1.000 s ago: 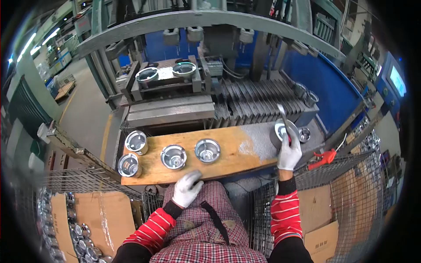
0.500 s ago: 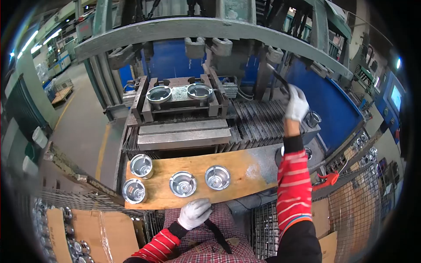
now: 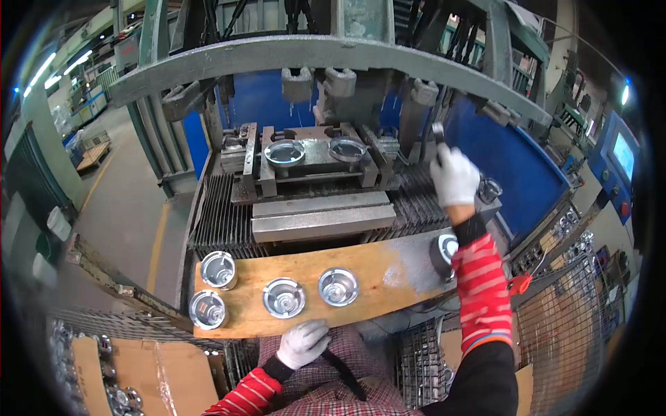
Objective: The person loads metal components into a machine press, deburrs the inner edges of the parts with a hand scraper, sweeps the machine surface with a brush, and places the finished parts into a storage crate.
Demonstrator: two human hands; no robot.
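My right hand [image 3: 454, 177], in a white glove, is raised over the right side of the machine bed, closed on a thin tool whose pale tip [image 3: 438, 130] points up. My left hand [image 3: 303, 344], also gloved, lies at the front edge of the wooden board [image 3: 374, 274] with its fingers curled together and nothing visible in them. Nearest to it are two metal cups, one [image 3: 284, 298] and another [image 3: 338, 287]. Two more cups stand at the board's left end, an upper one [image 3: 218, 270] and a lower one [image 3: 208, 310].
A machine fixture [image 3: 316, 156] holds two round parts behind a metal step [image 3: 322, 216]. Grey clamps hang from a curved beam [image 3: 333, 55]. A dark round part [image 3: 444, 251] sits at the board's right end. Wire baskets [image 3: 555, 333] and cardboard [image 3: 152, 367] flank the lap.
My right hand has risen with the tool from the board's right end to above the machine bed. The fixture with its two round parts has shifted right. My left hand has closed its fingers more.
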